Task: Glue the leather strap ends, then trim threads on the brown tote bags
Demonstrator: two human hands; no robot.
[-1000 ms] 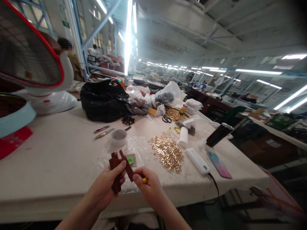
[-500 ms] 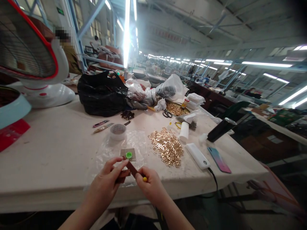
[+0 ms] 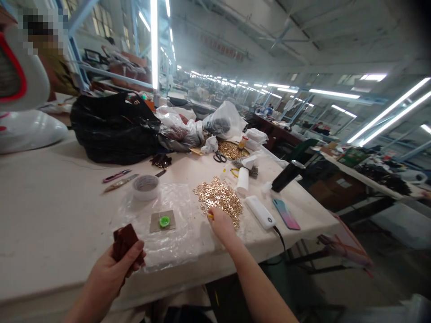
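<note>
My left hand (image 3: 116,271) is closed around several brown leather pieces (image 3: 126,242), held over the near edge of the plastic sheet (image 3: 175,242). At the near left edge of the pile of gold rings (image 3: 222,197), my right hand (image 3: 222,224) is closed on a small yellow tool (image 3: 210,216), most of it hidden by the fingers. A green cap (image 3: 164,221) rests on a grey-brown square (image 3: 155,223) on the plastic. Behind it lies a roll of tape (image 3: 146,187).
A white power bank (image 3: 260,212) with a black cable, a phone (image 3: 285,214) and a black bottle (image 3: 288,176) lie right of the rings. Scissors (image 3: 220,157), a white spool (image 3: 242,181) and a black bag (image 3: 114,130) are farther back. Knives (image 3: 119,184) lie at left.
My hands have parted. My right hand moved right to the gold rings with the yellow tool; my left hand drew left with the leather pieces. The view has turned right.
</note>
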